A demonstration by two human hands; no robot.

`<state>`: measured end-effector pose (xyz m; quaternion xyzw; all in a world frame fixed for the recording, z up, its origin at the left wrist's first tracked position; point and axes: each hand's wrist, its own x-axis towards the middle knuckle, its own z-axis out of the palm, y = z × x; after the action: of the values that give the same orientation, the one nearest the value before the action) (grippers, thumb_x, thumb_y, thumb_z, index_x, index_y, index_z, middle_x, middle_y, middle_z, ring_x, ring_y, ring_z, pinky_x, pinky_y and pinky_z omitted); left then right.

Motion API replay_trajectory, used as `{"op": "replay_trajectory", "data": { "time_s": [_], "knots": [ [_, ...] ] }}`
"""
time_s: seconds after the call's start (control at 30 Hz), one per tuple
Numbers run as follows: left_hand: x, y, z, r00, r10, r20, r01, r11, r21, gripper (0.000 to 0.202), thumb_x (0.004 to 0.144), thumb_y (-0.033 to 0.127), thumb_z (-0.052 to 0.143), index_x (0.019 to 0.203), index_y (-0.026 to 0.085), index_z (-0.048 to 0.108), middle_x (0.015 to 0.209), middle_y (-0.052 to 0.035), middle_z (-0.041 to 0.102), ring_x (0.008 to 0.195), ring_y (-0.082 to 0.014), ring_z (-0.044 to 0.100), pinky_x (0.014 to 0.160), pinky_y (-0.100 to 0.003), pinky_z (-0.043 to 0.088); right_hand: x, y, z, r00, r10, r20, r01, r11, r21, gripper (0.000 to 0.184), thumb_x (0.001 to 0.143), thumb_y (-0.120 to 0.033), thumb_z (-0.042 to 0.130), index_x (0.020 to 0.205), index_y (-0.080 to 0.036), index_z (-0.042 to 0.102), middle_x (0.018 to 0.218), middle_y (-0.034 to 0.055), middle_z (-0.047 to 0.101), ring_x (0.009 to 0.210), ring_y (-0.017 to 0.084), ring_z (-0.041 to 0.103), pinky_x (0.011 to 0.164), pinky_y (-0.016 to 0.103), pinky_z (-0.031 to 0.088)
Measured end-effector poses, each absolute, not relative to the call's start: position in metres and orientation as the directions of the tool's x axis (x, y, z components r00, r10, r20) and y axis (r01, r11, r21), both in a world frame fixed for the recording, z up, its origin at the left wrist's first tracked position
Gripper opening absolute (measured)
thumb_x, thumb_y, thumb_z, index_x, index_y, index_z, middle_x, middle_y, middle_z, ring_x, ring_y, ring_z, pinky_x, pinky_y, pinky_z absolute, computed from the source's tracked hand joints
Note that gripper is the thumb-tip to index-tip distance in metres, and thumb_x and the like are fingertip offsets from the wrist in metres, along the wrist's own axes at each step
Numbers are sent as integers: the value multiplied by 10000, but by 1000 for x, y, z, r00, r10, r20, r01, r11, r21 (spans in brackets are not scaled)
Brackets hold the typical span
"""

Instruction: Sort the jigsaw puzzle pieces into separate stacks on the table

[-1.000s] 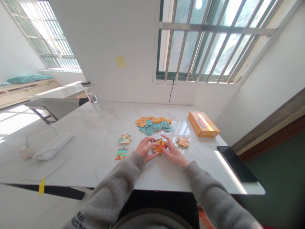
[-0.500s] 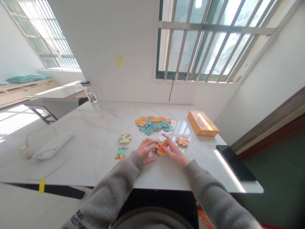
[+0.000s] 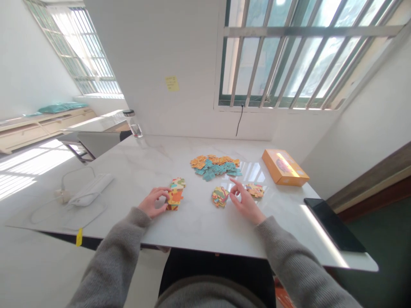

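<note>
Pinches an orange cardboard jigsaw piece (image 3: 175, 196) by its left side with the left hand (image 3: 154, 202), toward the white marbled surface's (image 3: 199, 229) front edge, apparently keeping its print uncovered, and holds the right hand's (image 3: 246, 207) fingers parted beside a multicoloured cardboard pile (image 3: 219, 197).

Puzzle heap (image 3: 218, 167) on table (image 3: 154, 164), left of box (image 3: 285, 168).

This sunlit room, home or office unclear, has a barred window (image 3: 270, 70) upper right and marbled table (image 3: 199, 231) lower centre.
</note>
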<state>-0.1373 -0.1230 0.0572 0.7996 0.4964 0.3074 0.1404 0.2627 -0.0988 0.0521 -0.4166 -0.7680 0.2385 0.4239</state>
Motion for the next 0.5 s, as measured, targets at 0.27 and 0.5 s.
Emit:
{"op": "replay_trajectory", "data": {
  "time_s": [0.27,0.5],
  "knots": [
    [-150,-121,40,323,897,301,756,-436,488,132,751,279,602,863,219,638,1182,-61,686,1068,-256,587,1029,-455,425,264,-97,47,-297,831,471,463,557,-689,513,940,-235,470,1448,-233,397,863,25,583,805,186,561,808,371,475],
    [-148,-123,42,331,907,262,768,-420,483,136,760,263,582,880,226,634,1205,-49,683,1096,-253,568,1047,-446,394,263,-98,48,-313,831,460,487,556,-673,521,941,-230,463,1458,-231,395,856,26,592,789,186,562,818,375,488]
  ]
}}
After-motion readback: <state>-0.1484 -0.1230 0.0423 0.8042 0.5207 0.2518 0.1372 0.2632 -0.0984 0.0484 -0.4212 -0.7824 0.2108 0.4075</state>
